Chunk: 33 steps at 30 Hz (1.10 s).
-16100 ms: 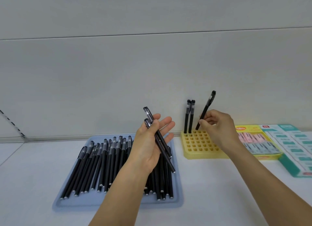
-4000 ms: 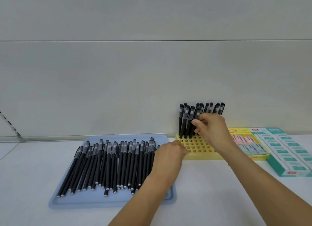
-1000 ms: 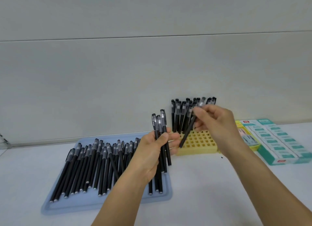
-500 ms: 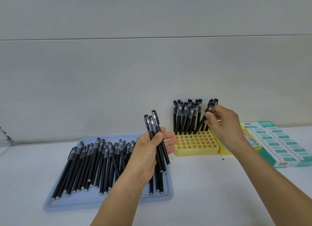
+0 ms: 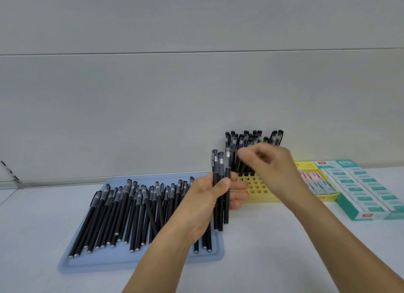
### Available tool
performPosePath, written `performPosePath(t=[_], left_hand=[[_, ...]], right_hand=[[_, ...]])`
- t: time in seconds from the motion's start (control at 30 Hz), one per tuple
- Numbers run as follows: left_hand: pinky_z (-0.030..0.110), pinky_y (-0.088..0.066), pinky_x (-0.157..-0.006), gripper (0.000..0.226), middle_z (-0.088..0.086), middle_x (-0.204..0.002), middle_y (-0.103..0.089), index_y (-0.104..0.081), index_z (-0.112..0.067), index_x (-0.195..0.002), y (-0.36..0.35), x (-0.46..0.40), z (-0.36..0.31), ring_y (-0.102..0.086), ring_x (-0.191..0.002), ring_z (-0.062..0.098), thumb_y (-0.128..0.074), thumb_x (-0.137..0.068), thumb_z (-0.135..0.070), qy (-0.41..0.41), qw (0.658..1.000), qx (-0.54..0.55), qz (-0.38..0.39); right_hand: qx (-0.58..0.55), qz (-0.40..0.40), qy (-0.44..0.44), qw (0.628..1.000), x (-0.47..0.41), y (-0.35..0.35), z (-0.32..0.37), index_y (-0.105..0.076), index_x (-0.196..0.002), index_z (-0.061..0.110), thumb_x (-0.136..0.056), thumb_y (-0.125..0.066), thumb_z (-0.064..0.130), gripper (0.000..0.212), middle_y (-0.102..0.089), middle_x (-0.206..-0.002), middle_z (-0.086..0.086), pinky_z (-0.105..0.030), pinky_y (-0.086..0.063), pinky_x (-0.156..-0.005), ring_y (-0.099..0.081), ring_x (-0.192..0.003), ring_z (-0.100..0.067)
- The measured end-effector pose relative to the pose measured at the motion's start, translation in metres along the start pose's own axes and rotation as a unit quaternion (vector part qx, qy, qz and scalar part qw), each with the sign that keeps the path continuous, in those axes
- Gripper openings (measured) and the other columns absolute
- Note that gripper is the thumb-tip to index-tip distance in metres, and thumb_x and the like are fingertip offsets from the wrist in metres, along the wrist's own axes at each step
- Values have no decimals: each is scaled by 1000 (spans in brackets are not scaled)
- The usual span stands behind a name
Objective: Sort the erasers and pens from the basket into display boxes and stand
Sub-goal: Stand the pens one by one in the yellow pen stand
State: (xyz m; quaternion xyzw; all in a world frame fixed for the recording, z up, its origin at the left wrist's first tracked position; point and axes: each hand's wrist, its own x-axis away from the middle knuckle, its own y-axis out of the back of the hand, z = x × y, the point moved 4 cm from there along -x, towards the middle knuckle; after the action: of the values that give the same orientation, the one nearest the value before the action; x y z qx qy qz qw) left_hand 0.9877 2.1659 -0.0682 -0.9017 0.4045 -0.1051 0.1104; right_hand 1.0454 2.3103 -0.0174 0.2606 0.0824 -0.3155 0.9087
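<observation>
Up front, the left hand [image 5: 209, 196] is raised above the right end of the flat pale-blue plastic tray [image 5: 91, 263], its thumb and fingers curled round a small bunch of black capped pens [image 5: 220, 196] held nearly upright, caps up. Many more loose black pens [image 5: 131, 211] lie side by side in the tray, caps toward the wall, a few crossing the rest at a slant. Just right of the tray stands the yellow plastic pen stand with a grid of square holes [image 5: 258, 187]; its back rows hold a cluster of upright black pens [image 5: 251, 139], while the front holes showing between the hands are unfilled. The right hand [image 5: 271, 168] hovers over the stand, blurred, its fingers loosely bent and reaching toward the tops of the held bunch; whether it touches or pinches a pen cannot be told. To the right of the stand sits a yellow cardboard display box of pink and pale-blue erasers [image 5: 317, 179], and beside it a teal-and-white display box of erasers in rows [image 5: 367, 190]. Everything rests on a white tabletop [image 5: 273, 260] against a grey panelled wall [image 5: 153, 96].
</observation>
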Motion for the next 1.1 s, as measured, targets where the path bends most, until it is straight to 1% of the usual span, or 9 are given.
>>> performPosePath(t=[0.03, 0.1, 0.2, 0.33, 0.7, 0.83, 0.97, 1.03, 1.1], left_hand=[[34, -55, -83, 25, 13, -108, -72, -61, -5, -118, -5, 0, 1, -70, -100, 27, -46, -102, -16, 4, 1000, -9, 19], [38, -54, -91, 25, 13, -108, -72, -62, -5, -118, -11, 0, 2, -69, -102, 26, -45, -102, -15, 4, 999, -22, 35], [39, -52, -97, 26, 10, -109, -73, -61, -5, -119, -4, -2, 2, -69, -104, 22, -44, -102, -14, 2, 1000, -20, 10], [39, -52, -97, 26, 10, -108, -73, -60, -5, -120, 11, -3, 7, -69, -104, 22, -44, -102, -15, 3, 999, 2, -40], [39, -52, -97, 26, 10, -108, -73, -60, -6, -121, 11, -1, 7, -69, -103, 21, -43, -103, -15, -4, 999, -5, -45], [39, -53, -96, 26, 10, -108, -73, -60, -6, -120, 8, -1, 6, -69, -103, 21, -43, -103, -15, -1, 999, -9, -44], [42, -54, -93, 25, 8, -109, -73, -60, -8, -119, 3, 1, 4, -69, -103, 21, -43, -103, -17, 10, 1000, -20, -18], [44, -54, -93, 25, 9, -109, -73, -59, -8, -120, -1, 1, 3, -69, -104, 22, -44, -103, -18, 16, 999, -31, 6], [46, -54, -93, 26, 11, -111, -72, -60, -7, -121, -10, 0, 4, -69, -105, 23, -45, -102, -19, 24, 998, -46, 40]], right_hand=[[-29, 57, -6, 998, 3, -7, 6, -70, -77, 16, -85, -70, 28, 15, -68, -70, 2, -22, -48, -63, -59, -64, -9], [-46, 62, -2, 997, 2, -4, 10, -67, -74, 7, -86, -69, 17, 16, -62, -60, 3, -18, -45, -55, -53, -55, -6], [-100, -80, -18, 992, -7, 32, 5, -65, -80, 4, -90, -64, 11, 12, -63, -58, -3, -23, -48, -47, -56, -46, -11], [-19, -182, 21, 983, -20, 69, -12, -63, -89, 8, -94, -60, 19, 12, -69, -71, -10, -28, -57, -62, -69, -61, -17], [46, -103, -2, 994, -33, 40, -62, -61, -87, 10, -93, -61, 14, 7, -68, -75, -10, -24, -59, -63, -68, -62, -8], [88, -74, -24, 993, -37, 32, -68, -62, -82, 16, -92, -63, 19, 10, -67, -74, -4, -41, -59, -69, -68, -63, -12], [179, -161, -31, 970, -24, 39, -58, -57, -93, 25, -85, -67, 42, 21, -58, -77, 8, -35, -47, -63, -58, -70, -13], [106, -175, 8, 979, -7, 35, -39, -59, -93, 24, -85, -68, 40, 20, -58, -75, 6, -34, -45, -63, -55, -70, -13], [-1, -40, 26, 999, 5, 16, -17, -67, -84, 24, -88, -67, 29, 6, -66, -75, 7, -23, -48, -65, -59, -70, -7]])
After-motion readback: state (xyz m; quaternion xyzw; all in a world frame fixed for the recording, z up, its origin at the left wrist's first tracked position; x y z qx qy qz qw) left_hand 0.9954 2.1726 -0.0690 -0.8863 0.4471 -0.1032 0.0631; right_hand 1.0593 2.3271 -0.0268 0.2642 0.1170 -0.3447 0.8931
